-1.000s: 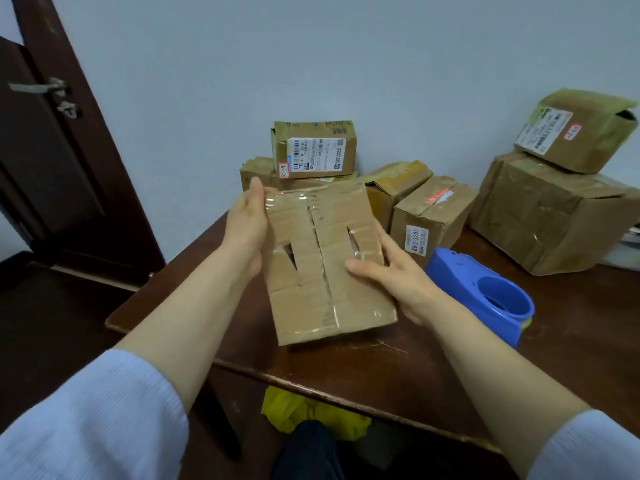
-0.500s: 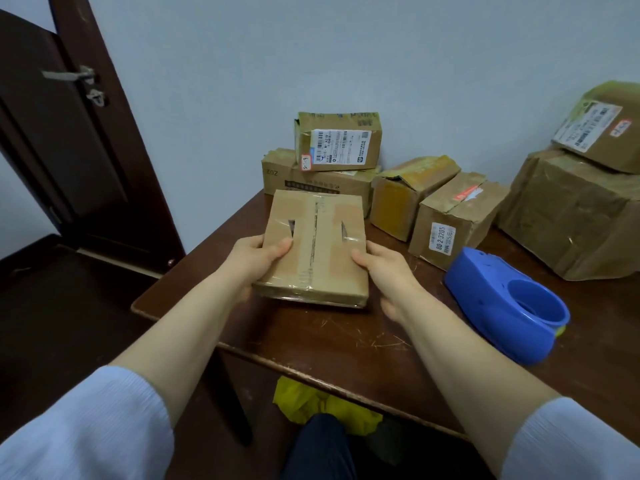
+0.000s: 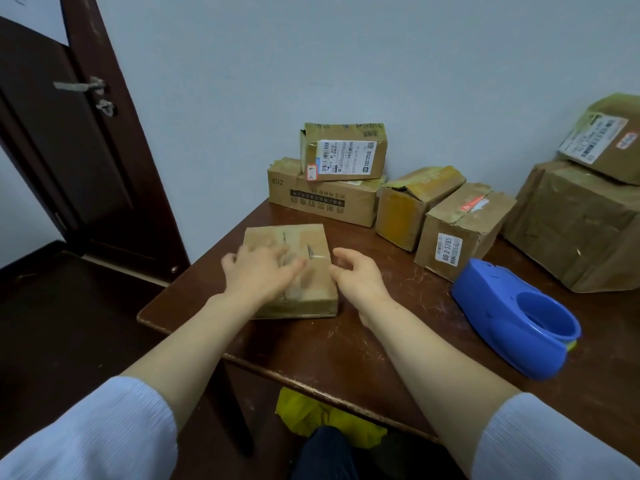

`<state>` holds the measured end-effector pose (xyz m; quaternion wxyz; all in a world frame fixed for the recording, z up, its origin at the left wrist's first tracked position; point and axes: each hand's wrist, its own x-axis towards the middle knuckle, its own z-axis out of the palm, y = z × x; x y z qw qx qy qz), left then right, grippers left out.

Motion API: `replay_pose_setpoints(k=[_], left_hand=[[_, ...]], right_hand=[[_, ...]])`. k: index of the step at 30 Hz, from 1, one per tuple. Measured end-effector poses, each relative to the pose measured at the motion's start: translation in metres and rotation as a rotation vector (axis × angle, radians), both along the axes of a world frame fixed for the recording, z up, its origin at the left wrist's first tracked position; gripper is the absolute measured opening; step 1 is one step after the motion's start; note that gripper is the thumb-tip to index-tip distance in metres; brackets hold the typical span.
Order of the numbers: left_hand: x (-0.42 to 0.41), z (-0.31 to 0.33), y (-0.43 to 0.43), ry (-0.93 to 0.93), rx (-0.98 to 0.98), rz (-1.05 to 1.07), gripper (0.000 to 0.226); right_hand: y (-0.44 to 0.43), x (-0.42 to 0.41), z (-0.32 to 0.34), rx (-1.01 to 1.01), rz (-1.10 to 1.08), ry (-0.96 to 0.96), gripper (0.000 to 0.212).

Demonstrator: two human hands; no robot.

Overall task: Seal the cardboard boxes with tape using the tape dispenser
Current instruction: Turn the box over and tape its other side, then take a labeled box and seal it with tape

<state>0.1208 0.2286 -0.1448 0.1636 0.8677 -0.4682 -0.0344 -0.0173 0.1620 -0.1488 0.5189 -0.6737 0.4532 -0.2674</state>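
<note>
Early stage: the box (image 3: 317,282) is lying flat on the table (image 3: 346,348) near its front corner, and no tape is going on yet. Left hand (image 3: 259,275) is resting over the box top, blurred, grip released, fingers spread. Right hand (image 3: 360,275) is hovering just beside the box's right edge, grip loose, holding nothing. Dispenser (image 3: 502,317) is sitting untouched off to the right. Picking it up and taping is all left to do, likely for the back boxes (image 3: 325,199) too.

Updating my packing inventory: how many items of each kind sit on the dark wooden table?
Brown cardboard boxes: 7
Blue plastic tape dispenser: 1
Total: 8
</note>
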Motion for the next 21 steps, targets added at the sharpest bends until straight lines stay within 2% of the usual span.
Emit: replay_pose_setpoints(k=[2, 4, 6, 9, 11, 14, 16, 19, 21], left_hand=[[-0.009, 0.0, 0.003, 0.068, 0.21, -0.158, 0.077], [-0.009, -0.002, 0.003, 0.022, 0.361, -0.239, 0.095], [-0.003, -0.003, 0.0, -0.018, 0.387, -0.245, 0.09], [0.005, 0.006, -0.012, -0.025, 0.364, -0.241, 0.081], [0.005, 0.02, -0.024, 0.088, 0.275, -0.214, 0.081], [0.009, 0.042, -0.05, 0.399, 0.012, -0.152, 0.076], [0.012, 0.054, -0.07, 0.469, -0.122, -0.156, 0.069], [0.019, 0.069, -0.106, 0.557, -0.312, -0.122, 0.042], [0.027, 0.077, -0.132, 0.634, -0.413, -0.045, 0.038]], right_hand=[[0.0, 0.001, -0.002, -0.036, 0.005, 0.086, 0.043], [-0.001, 0.003, -0.004, 0.01, 0.023, 0.085, 0.037], [-0.003, 0.005, -0.003, 0.038, 0.048, 0.058, 0.037], [-0.016, 0.006, 0.006, -0.056, 0.044, 0.079, 0.037], [-0.033, 0.008, 0.016, -0.136, -0.008, 0.063, 0.035], [-0.062, 0.012, 0.04, -0.229, -0.092, 0.05, 0.032], [-0.084, 0.015, 0.055, -0.25, -0.124, 0.029, 0.032], [-0.119, 0.023, 0.072, -0.265, -0.16, 0.012, 0.036], [-0.142, 0.029, 0.081, -0.268, -0.177, 0.018, 0.038]])
